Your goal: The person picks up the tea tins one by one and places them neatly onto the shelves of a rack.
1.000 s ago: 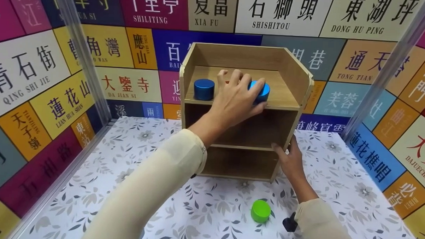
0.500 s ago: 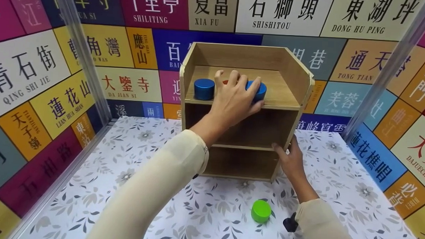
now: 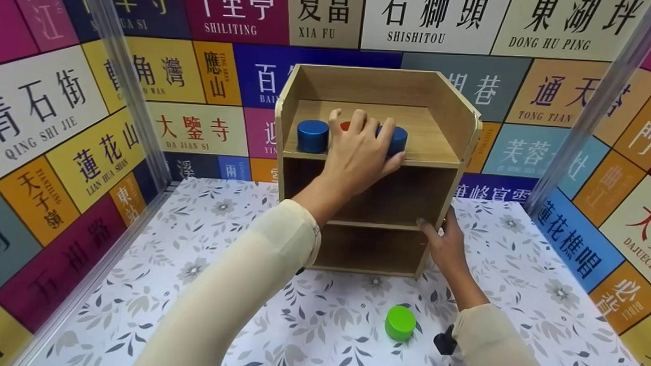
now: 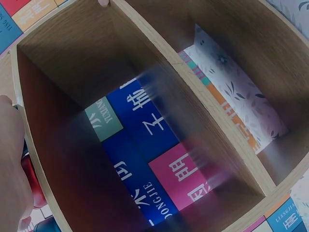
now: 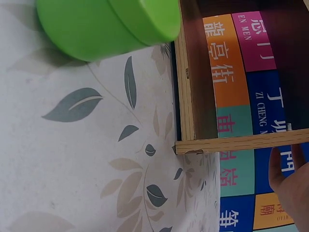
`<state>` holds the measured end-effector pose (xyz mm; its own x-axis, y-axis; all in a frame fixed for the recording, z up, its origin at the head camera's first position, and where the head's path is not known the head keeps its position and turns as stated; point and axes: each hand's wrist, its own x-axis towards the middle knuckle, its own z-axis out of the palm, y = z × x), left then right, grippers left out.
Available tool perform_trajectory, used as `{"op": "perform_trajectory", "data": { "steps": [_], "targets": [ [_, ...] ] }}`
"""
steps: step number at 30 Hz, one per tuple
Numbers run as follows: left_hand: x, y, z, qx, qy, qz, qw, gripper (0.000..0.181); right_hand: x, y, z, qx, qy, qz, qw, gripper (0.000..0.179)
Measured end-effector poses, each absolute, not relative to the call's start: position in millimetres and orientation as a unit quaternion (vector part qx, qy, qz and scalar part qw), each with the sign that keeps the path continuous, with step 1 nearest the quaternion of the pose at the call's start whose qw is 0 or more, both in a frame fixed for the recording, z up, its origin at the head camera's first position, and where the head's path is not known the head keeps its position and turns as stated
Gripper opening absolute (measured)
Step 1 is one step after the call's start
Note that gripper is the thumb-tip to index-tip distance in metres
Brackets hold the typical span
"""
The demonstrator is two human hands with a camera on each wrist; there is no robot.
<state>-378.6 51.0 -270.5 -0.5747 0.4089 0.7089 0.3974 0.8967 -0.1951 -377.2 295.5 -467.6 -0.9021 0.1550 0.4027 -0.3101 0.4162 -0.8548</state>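
Observation:
My left hand [image 3: 357, 151] reaches over the top of a small wooden shelf unit [image 3: 439, 192]. Its thumb and index finger grip a blue cylinder [image 3: 399, 139] at the front of the top board. A red cylinder [image 3: 345, 126] shows partly under the other fingers; the left wrist view also catches its red side [image 4: 33, 181] beside the hand. To the left of the hand, a second blue cylinder [image 3: 312, 136] stands on the same board. Low on the unit's right side, my right hand [image 3: 447, 244] holds the side panel, thumb at the front edge and fingers mostly hidden behind.
On the flower-patterned tabletop [image 3: 194, 232], a green cylinder [image 3: 401, 322] stands in front of the unit, near the right forearm. Two open compartments lie below the top board. Walls with coloured sign panels [image 3: 445, 19] enclose the table.
My left hand has slid the right-hand blue cylinder slightly left, closer to the red one. The right hand, the shelf unit and the green cylinder have stayed in place.

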Motion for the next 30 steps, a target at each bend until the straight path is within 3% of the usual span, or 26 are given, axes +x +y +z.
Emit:
{"op": "perform_trajectory", "data": {
  "steps": [7, 17, 30],
  "targets": [
    [-375.4, 51.8, -269.1, -0.232, -0.885, -0.01, 0.404, 0.067, -376.7, 295.7, -468.5, 0.042, -0.814, 0.542, 0.207, 0.064],
    [-351.8, 56.7, -263.2, -0.281, -0.831, -0.034, 0.478, 0.063, -376.8, 295.4, -466.3, 0.044, -0.816, 0.538, 0.207, 0.065],
    [-324.9, 58.2, -301.3, -0.395, -0.782, -0.021, 0.482, 0.057, -378.6, 297.8, -469.4, 0.061, -0.817, 0.525, 0.23, 0.07]
  ]
}}
